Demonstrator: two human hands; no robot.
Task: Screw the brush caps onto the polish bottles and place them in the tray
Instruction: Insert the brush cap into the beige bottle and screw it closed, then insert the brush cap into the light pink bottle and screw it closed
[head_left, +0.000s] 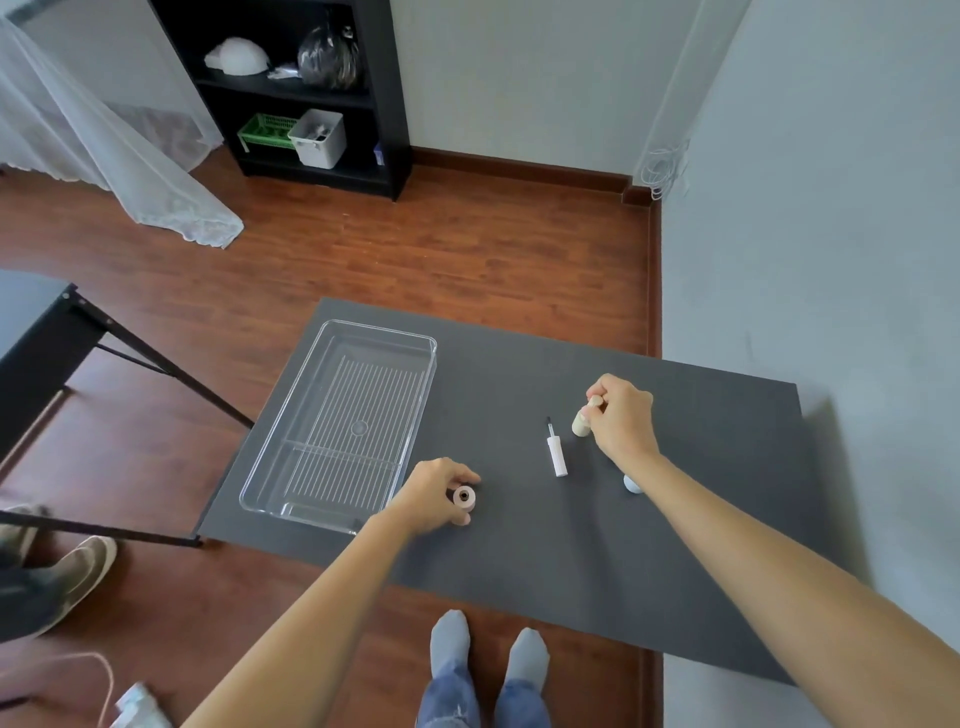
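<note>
Bottle (631, 484) mostly hidden behind right hand (621, 418) wrist.

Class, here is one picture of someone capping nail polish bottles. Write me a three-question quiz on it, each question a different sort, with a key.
1. True or false: the clear plastic ribbed tray already holds a bottle.
2. Which hand's grip is on the small pink open-mouthed polish bottle? A left hand B right hand
3. Fill in: the white brush cap with the dark bristle tip lies on the dark grey ____.

Key: 1 false; 2 A; 3 table
</note>
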